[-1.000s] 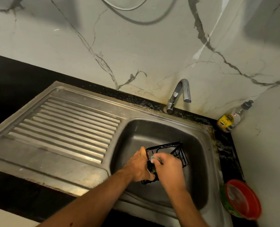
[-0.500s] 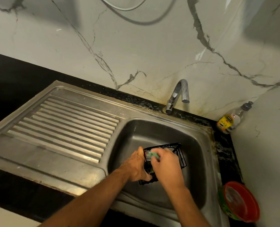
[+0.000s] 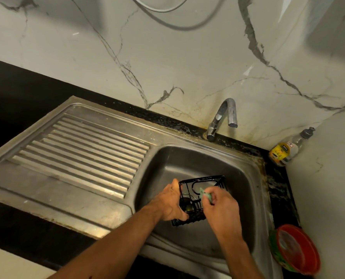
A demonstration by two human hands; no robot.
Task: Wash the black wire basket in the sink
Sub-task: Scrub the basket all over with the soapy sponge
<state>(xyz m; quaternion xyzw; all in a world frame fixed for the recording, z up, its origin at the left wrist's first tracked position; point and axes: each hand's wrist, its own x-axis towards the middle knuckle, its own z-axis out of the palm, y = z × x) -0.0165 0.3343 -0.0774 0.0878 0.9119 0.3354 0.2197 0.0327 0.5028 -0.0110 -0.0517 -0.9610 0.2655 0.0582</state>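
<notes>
A black wire basket [image 3: 202, 183] is held tilted over the steel sink basin [image 3: 240, 198]. My left hand [image 3: 170, 204] grips the basket's left side, thumb up along its rim. My right hand [image 3: 221, 210] pinches a small green scrub pad [image 3: 205, 196] and holds it against the basket's inner wires. The basket's lower right part is hidden behind my right hand. No water runs from the tap [image 3: 223, 117].
A ribbed steel drainboard [image 3: 83, 152] lies left of the basin. A soap bottle with a yellow label [image 3: 284, 151] leans in the back right corner. A round tub with a red lid [image 3: 295, 248] stands at the right front. Marble wall behind.
My right hand with the green pad has slid to the right across the basket, uncovering more of its inside. My left hand keeps its grip.
</notes>
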